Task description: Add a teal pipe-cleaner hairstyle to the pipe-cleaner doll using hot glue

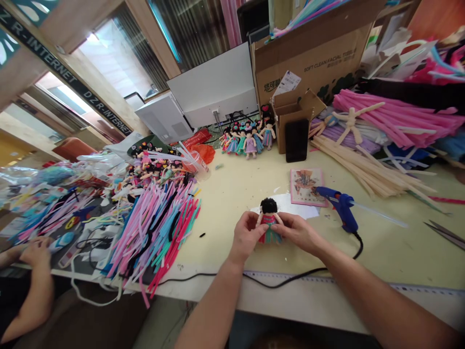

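Observation:
A small pipe-cleaner doll (269, 219) with a black fuzzy head and a red and teal dress is held upright over the pale yellow table (236, 194). My left hand (246, 237) pinches its left side with closed fingers. My right hand (298, 232) grips its right side, fingers curled round the dress. A blue hot glue gun (341, 206) lies just to the right of my right hand, its black cord (290, 278) trailing along the table's front edge.
A row of finished dolls (247, 138) stands at the back. A heap of coloured pipe cleaners (152, 232) covers the left side, pink and cream bundles (381, 121) the right. Cardboard boxes (312, 53), a pink card (306, 186), scissors (445, 233). Another person's hand (34, 252) rests at far left.

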Tool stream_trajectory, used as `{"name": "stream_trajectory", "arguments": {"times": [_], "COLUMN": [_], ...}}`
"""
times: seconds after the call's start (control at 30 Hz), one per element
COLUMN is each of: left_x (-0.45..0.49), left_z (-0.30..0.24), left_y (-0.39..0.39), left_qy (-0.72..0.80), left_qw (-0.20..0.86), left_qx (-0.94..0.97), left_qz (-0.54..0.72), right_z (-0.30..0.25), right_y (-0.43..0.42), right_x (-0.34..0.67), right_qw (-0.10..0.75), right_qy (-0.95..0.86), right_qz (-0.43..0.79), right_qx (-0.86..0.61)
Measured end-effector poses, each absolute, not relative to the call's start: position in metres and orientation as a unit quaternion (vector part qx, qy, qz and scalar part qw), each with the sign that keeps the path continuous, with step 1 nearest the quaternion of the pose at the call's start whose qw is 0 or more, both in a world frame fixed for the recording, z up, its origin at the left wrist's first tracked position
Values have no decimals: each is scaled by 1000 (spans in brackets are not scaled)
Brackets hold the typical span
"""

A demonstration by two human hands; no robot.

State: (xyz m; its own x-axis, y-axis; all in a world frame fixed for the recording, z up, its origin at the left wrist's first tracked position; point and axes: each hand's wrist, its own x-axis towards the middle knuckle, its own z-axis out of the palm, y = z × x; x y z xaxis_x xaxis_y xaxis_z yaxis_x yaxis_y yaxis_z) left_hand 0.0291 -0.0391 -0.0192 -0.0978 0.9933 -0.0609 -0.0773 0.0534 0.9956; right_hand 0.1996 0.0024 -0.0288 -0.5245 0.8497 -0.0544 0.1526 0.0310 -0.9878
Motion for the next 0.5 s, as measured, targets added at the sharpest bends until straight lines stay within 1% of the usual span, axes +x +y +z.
{"name": "stream_trajectory", "arguments": {"times": [0.1, 0.23, 0.37, 0.5], "left_x": [30, 29, 29, 29], "left_z": [-22, -21, -19, -20], "left_y": [-39, -38, -38, -39], "left_qy": [499, 492, 507, 510], "left_qw": [519, 554, 551, 550], "left_qx": [423, 408, 402, 395], "left_qz": [551, 534, 527, 530], "right_z": [-29, -29, -27, -23], "right_y": [2, 1, 0, 0], "right_x": [198, 197, 198, 200], "right_qw": [295, 284, 265, 264], "right_qy": [-660, -666, -679, -654], "right_qz": [571, 567, 554, 578], "right_qx": [-389, -393, -401, -412]}}
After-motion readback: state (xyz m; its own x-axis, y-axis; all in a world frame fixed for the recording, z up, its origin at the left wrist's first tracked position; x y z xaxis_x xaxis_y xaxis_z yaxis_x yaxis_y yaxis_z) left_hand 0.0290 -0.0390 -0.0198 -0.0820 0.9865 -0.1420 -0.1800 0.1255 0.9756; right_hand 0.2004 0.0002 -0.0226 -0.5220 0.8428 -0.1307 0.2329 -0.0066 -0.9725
